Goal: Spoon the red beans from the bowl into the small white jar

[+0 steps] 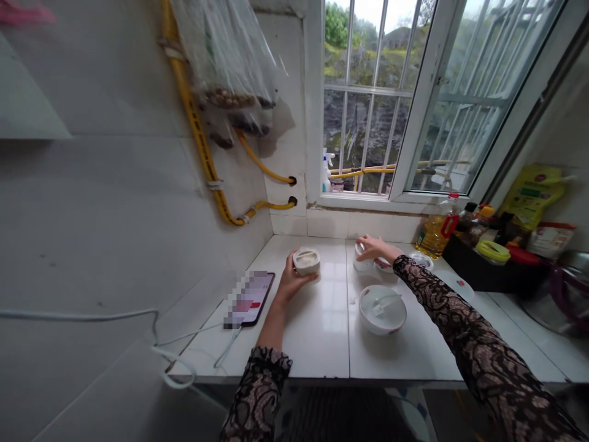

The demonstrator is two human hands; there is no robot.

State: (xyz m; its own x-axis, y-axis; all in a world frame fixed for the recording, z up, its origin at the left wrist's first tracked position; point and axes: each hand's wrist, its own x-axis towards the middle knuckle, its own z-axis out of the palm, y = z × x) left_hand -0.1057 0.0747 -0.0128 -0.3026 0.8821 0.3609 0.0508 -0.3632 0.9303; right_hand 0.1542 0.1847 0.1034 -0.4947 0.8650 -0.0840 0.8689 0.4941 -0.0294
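My left hand (291,279) is wrapped round a small white jar (307,260) with pale powder inside, resting on the white tiled counter (317,337). My right hand (373,247) reaches further back and closes on a second small white container (361,259), next to a small dish with red trim (383,265). A white bowl (383,309) with a white spoon (384,302) lying in it stands in front of my right forearm.
A phone (251,299) on a white cable lies at the counter's left. A cooking oil bottle (436,232), sauce bottles and a black tray (488,270) of packets stand at the right. Yellow gas hose (197,135) and hanging plastic bags (230,67) are on the wall.
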